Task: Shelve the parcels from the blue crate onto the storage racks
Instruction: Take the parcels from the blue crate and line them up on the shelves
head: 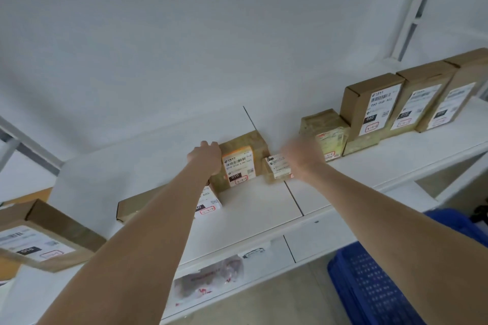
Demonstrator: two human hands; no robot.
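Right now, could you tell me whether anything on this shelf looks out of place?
Yes: the flat box lies down in front of the row, while the other boxes stand upright at the back.

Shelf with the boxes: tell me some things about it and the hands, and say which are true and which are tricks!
1. The left hand holds the parcel labelled 010. True.
2. The blue crate sits on the shelf. False: it is down below the shelf, at the right.
3. Brown boxes stand upright in a row on the shelf's right part. True.
4. The right hand holds a red ball. False: it is blurred, next to a small parcel; no ball shows.
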